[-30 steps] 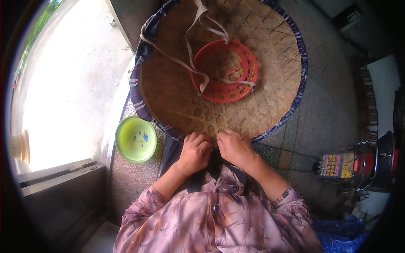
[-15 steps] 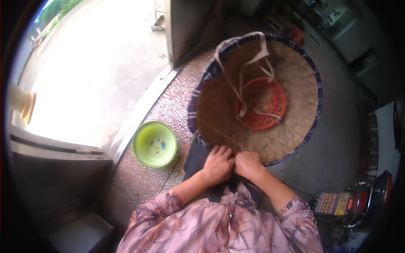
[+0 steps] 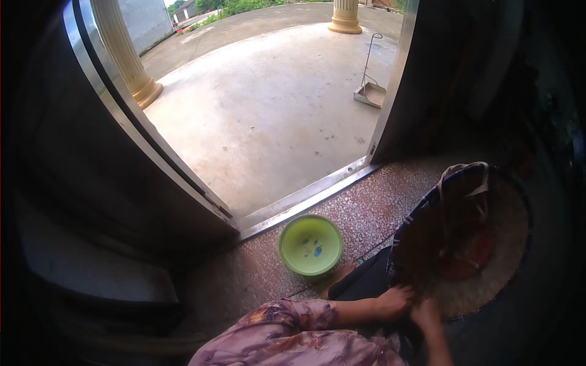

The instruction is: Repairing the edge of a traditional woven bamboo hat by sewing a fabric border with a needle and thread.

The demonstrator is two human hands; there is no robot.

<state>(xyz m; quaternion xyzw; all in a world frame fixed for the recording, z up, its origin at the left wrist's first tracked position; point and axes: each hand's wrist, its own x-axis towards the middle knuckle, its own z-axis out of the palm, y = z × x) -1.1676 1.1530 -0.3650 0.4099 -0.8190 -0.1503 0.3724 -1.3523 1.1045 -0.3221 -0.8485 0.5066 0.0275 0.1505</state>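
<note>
A wide woven hat (image 3: 506, 244) with dark plaid cloth trim lies tilted, inside up, over my lap at the right. In its crown shows a red plastic ring (image 3: 475, 250), dim in shadow. Pale cloth straps (image 3: 464, 168) loop over the far rim. My left hand (image 3: 395, 302) is closed at the near left rim of the hat. Close beside it, my right hand (image 3: 427, 314) is also closed on the near rim; the fingertips of both are hidden. Left of my leg, a green basin (image 3: 311, 245) with blue marks inside stands on the floor.
Beyond the basin runs a metal door sill (image 3: 305, 204), with dark door panels on both sides. Outside, a long-handled dustpan (image 3: 370, 94) stands on pale concrete, with columns (image 3: 345, 18) farther off. My bare foot (image 3: 339, 280) rests right by the basin.
My view has swung left toward the doorway, so the hat, hands and basin appear farther right and lower. Both hands stay at the hat's near rim.
</note>
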